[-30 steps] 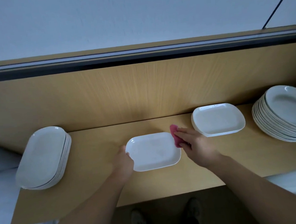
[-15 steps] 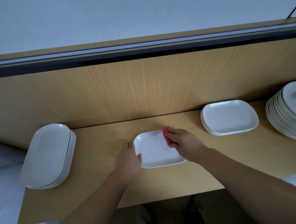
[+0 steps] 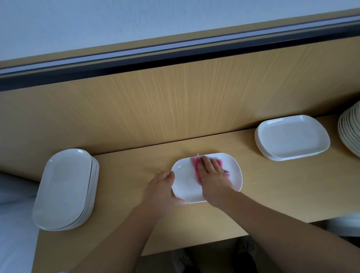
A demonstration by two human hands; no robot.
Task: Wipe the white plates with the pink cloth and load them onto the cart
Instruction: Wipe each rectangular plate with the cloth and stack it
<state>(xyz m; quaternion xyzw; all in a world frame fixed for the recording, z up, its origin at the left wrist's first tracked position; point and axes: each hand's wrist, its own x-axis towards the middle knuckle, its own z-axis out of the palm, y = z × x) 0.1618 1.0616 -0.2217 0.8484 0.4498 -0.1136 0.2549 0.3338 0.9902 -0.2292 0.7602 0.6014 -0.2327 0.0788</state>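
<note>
The left hand grips the left rim of the white plate, fingers curled at its far-left edge and thumb at its near edge. The right hand lies flat, fingers straight, pressing the pink cloth onto the plate's middle; the cloth shows to the left of and beyond the fingers. The plate rests on the wooden counter, between a stack of oval plates on the left and a stack of rectangular plates on the right.
</note>
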